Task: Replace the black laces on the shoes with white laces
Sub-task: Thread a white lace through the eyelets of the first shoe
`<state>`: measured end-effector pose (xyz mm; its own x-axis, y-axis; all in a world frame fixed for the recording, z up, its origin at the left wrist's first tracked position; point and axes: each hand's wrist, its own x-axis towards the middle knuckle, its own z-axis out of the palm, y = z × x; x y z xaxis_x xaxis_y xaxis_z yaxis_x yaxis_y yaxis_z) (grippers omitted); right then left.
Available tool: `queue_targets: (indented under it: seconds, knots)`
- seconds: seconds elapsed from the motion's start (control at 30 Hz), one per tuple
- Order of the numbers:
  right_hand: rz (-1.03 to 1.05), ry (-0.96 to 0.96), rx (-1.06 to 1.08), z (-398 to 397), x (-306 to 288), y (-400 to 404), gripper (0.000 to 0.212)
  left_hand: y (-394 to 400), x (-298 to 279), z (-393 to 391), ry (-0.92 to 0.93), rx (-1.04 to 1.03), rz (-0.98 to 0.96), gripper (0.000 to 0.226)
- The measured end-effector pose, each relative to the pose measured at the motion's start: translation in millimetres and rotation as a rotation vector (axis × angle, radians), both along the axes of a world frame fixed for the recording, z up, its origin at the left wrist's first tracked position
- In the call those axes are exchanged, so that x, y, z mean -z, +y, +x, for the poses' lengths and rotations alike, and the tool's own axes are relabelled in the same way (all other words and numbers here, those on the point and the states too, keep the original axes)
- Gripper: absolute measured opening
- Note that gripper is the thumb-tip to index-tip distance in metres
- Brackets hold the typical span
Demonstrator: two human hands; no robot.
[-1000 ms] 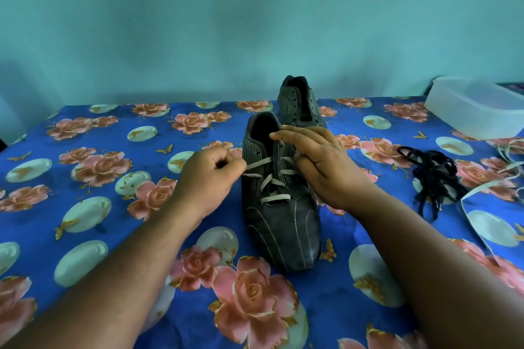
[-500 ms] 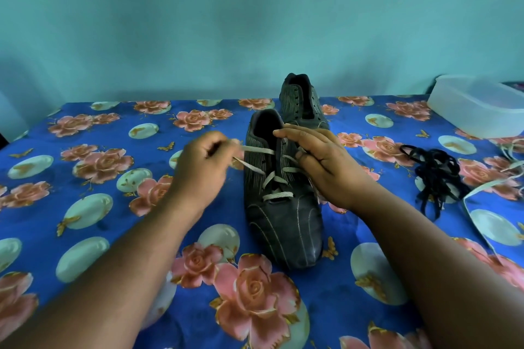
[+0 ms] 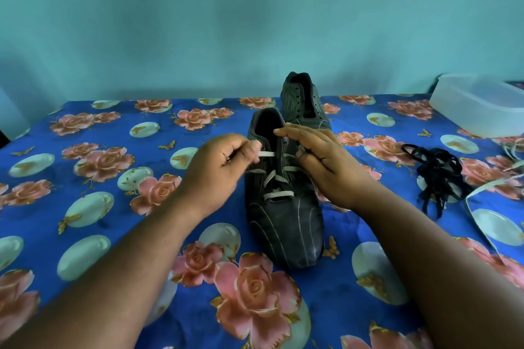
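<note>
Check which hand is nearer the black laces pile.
Right. The right hand rests on the near shoe, on the side toward the black laces; the left hand is across the shoe.

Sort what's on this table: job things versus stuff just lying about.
Job:
near shoe
far shoe
white lace, pinched by left hand
right hand steadying the near shoe
black laces
spare white lace

Lying about:
plastic tub

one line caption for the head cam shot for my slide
Left hand pinches white lace at near shoe; right hand steadies it.
</note>
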<state>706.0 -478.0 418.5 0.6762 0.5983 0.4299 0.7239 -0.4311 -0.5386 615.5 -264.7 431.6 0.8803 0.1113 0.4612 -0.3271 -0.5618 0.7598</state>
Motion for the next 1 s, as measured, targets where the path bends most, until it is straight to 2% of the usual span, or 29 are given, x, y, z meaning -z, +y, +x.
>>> queue_targets:
  seconds: [0.1, 0.17, 0.2, 0.27, 0.43, 0.5, 0.53, 0.57, 0.6, 0.67, 0.77, 0.83, 0.9, 0.93, 1.0]
  knots:
    - [-0.001, 0.006, -0.004, 0, 0, -1, 0.049, 24, -7, 4, 0.079, -0.356, -0.452, 0.034]
    - [0.001, 0.012, -0.006, 0, 0, -1, 0.048, 47, -10, 7, 0.092, -0.559, -0.617, 0.033]
    - [0.002, 0.019, -0.006, -1, -1, -1, 0.048, 54, -8, 8, 0.133, -0.593, -0.584, 0.033]
    - [0.001, 0.026, -0.005, -2, -1, 0, 0.049, 55, 0, 8, 0.203, -0.558, -0.331, 0.033]
    - [0.006, 0.025, -0.009, -2, 0, 0, 0.049, 8, 0, 1, 0.001, -0.085, 0.1, 0.035]
    - [0.004, 0.018, -0.011, 0, 0, -1, 0.049, 1, 6, 3, -0.064, -0.073, 0.264, 0.038]
    - [0.003, 0.019, -0.011, 0, 0, -2, 0.049, 0, 7, 3, -0.08, -0.076, 0.276, 0.032]
    - [0.004, 0.02, -0.011, 0, 1, -2, 0.049, 1, 7, 3, -0.073, -0.075, 0.223, 0.022]
    - [0.006, 0.019, -0.011, 1, 1, -2, 0.049, 2, 4, 3, -0.051, -0.065, 0.08, 0.014]
    - [0.005, 0.02, -0.008, 2, 2, -2, 0.049, 13, -6, 3, -0.068, -0.138, -0.276, 0.018]
    - [0.002, 0.027, -0.006, 1, 1, -1, 0.049, 41, -24, 0, -0.209, -0.443, -0.698, 0.022]
    - [0.002, 0.029, -0.01, 0, 1, -1, 0.048, 53, -27, -2, -0.196, -0.617, -0.841, 0.019]
    - [0.006, 0.034, -0.009, -1, 1, 0, 0.047, 57, -19, 4, -0.109, -0.669, -0.738, 0.015]
    - [0.008, 0.035, -0.005, -1, 1, 0, 0.047, 56, -12, 7, -0.049, -0.649, -0.565, 0.017]
    - [0.01, 0.037, 0.001, -2, 0, 0, 0.047, 50, 0, 8, 0.016, -0.542, -0.062, 0.049]
